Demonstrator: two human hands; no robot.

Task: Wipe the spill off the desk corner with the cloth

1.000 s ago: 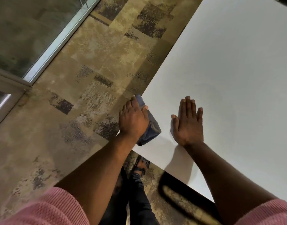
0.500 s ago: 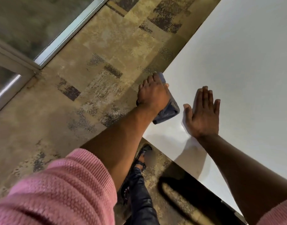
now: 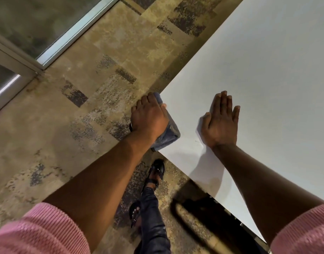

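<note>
Left hand is pressing blue cloth at counter corner edge; right hand is lying flat, open, empty.

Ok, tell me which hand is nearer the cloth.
Left. The left hand lies on top of the cloth at the desk corner, pressing it down. The right hand rests flat on the desk beside it, apart.

The cloth lies on the desk corner under the left hand; right hand beside it.
</note>
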